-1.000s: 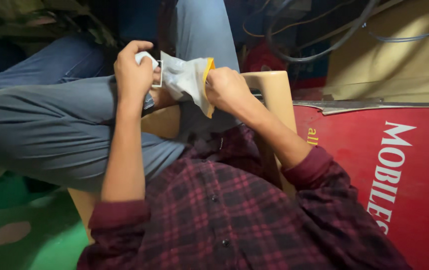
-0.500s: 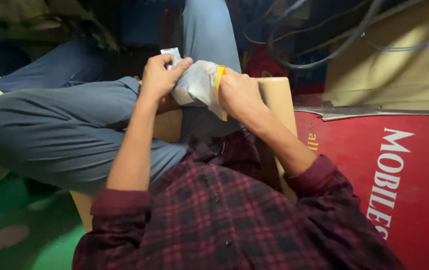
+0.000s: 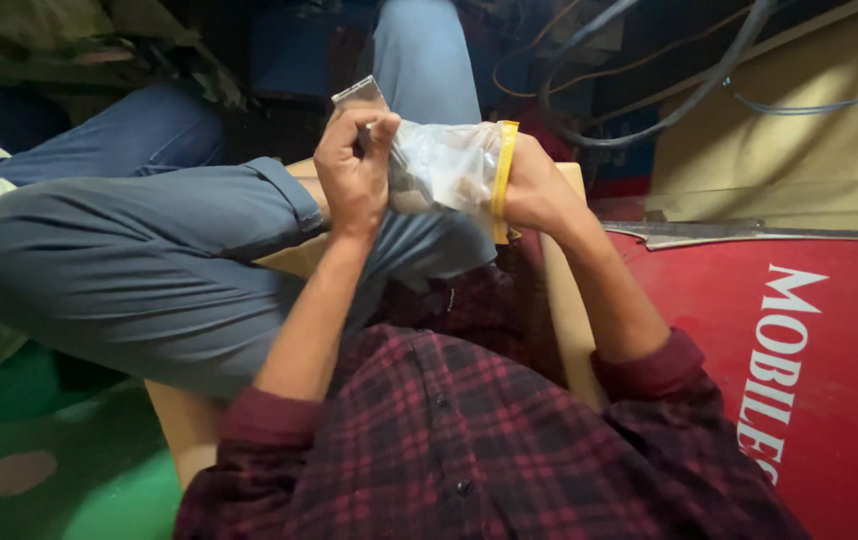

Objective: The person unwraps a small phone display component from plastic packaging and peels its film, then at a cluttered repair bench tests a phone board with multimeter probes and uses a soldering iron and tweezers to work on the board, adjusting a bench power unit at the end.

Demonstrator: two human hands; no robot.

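Note:
I sit cross-legged in grey trousers and a dark red plaid shirt. A clear plastic zip bag with a yellow seal strip is held up over my lap between both hands. My left hand pinches the bag's left end together with a small flat grey rectangular piece that sticks up above the fingers. My right hand grips the bag at its yellow strip end. Small pale contents show dimly inside the bag.
A red signboard with white lettering lies at the right. Under my legs is a tan cardboard surface. Black cables loop at the top right near a beige panel. A green floor is at the lower left.
Both hands and the bag have shifted to the right and a little up in view. The bag now hangs stretched between the hands, and the grey piece stands clear above my left fingers.

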